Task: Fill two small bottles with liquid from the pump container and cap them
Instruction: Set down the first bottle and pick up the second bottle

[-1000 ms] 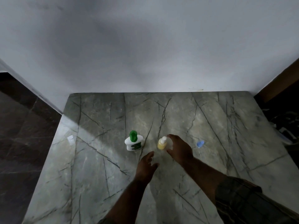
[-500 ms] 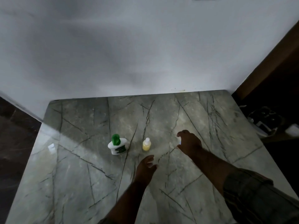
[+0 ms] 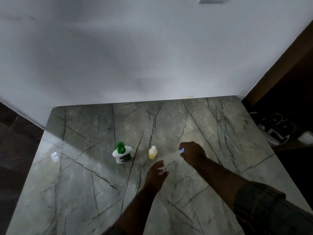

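Right grip [image 3: 192, 154] pinches blue cap [image 3: 181, 151]; yellow bottle [image 3: 152, 154] stands upright, tip up.

You've got one view, head cam: wide-angle, above the desk's [image 3: 81, 192] near edge, pitched forward and down, facing the wall [image 3: 118, 56]. Close in: left hand [image 3: 155, 174] and right hand [image 3: 193, 153] sit below frame centre.
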The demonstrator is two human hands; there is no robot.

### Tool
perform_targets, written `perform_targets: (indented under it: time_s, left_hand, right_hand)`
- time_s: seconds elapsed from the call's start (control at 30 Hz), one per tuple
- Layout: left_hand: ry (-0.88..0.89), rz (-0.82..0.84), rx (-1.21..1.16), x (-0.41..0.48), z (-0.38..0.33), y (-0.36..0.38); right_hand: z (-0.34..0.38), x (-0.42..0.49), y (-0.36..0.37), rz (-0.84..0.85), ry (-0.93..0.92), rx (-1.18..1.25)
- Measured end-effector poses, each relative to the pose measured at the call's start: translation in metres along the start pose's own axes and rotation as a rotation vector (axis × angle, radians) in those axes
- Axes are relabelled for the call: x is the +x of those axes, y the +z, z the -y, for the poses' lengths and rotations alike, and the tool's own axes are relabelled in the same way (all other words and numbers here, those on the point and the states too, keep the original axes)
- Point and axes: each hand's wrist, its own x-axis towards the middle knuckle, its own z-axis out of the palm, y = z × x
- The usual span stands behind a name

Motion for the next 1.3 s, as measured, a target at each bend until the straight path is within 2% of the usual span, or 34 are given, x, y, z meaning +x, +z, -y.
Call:
perform_targets:
  time_s: [0.2, 0.3, 0.47, 0.53, 0.77, 0.93, 1.13, 1.2, 1.3]
  left_hand:
    - [0.18, 0.012, 0.108, -0.009, 0.003, -0.01]
    - [0.241, -0.034, 0.099, -0.017, 0.017, -0.021]
    - [0.182, -0.087, 0.02, -0.029, 0.05, -0.046]
    - [0.155, -0.1, 0.007, -0.034, 0.058, -0.052]
    - [0.106, -0.114, 0.104, -0.038, 0.072, -0.07]
    - [0.147, -0.145, 0.098, -0.036, 0.071, -0.071]
    - [0.133, -0.135, 0.139, -0.032, 0.074, -0.071]
    - [0.124, -0.137, 0.13, -0.029, 0.073, -0.072]
    - [0.143, -0.152, 0.101, -0.026, 0.07, -0.071]
  right_hand:
    - [0.044, -0.02, 0.016, 0.089, -0.189, 0.054]
    - [0.063, -0.027, 0.03, 0.155, -0.239, 0.106]
    - [0.09, -0.039, 0.048, 0.175, -0.189, -0.032]
    - [0.101, -0.042, 0.053, 0.226, -0.197, -0.016]
    - [0.12, -0.046, 0.048, 0.341, -0.427, 0.087]
    - [0.127, -0.05, 0.059, 0.249, -0.296, 0.095]
    - [0.124, -0.042, 0.049, 0.39, -0.51, 0.099]
    - [0.123, -0.041, 0.049, 0.424, -0.514, 0.121]
    - [0.118, -0.045, 0.056, 0.304, -0.399, 0.099]
